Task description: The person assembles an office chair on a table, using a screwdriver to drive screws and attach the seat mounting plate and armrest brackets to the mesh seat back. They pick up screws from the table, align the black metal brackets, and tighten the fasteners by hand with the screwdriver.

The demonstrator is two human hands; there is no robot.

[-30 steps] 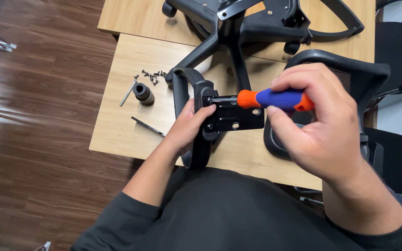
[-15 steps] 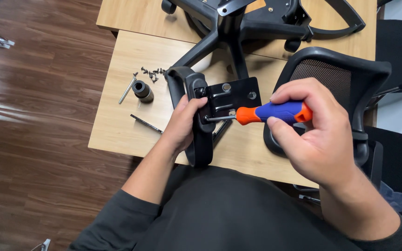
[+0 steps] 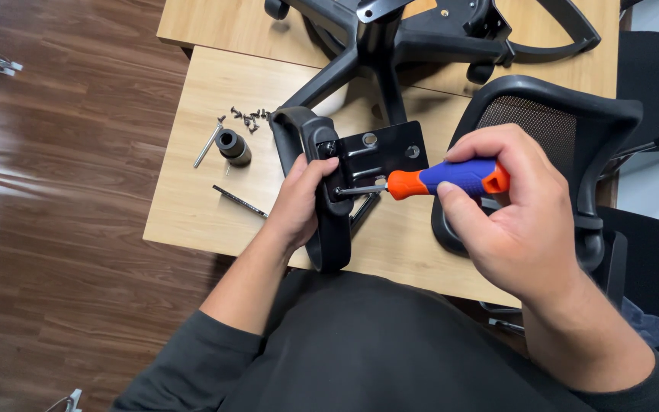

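Note:
My left hand (image 3: 299,202) grips a black chair armrest (image 3: 328,236) that stands on edge on the light wooden table (image 3: 192,206). A black metal bracket plate (image 3: 379,156) is fixed to the armrest's right side. My right hand (image 3: 516,217) is closed around the orange and blue handle of a screwdriver (image 3: 440,181). Its metal tip points left and touches the lower left part of the bracket, close to my left thumb.
A small pile of dark screws (image 3: 249,117), a black cylindrical bushing (image 3: 234,146), a metal key (image 3: 207,145) and a thin dark rod (image 3: 239,201) lie left of the armrest. A black star-shaped chair base (image 3: 390,38) lies behind. A mesh chair back (image 3: 558,122) stands to the right.
The bracket and armrest tilted and shifted slightly. The screwdriver dropped from the plate's upper edge to its lower left, the tip now against the bracket.

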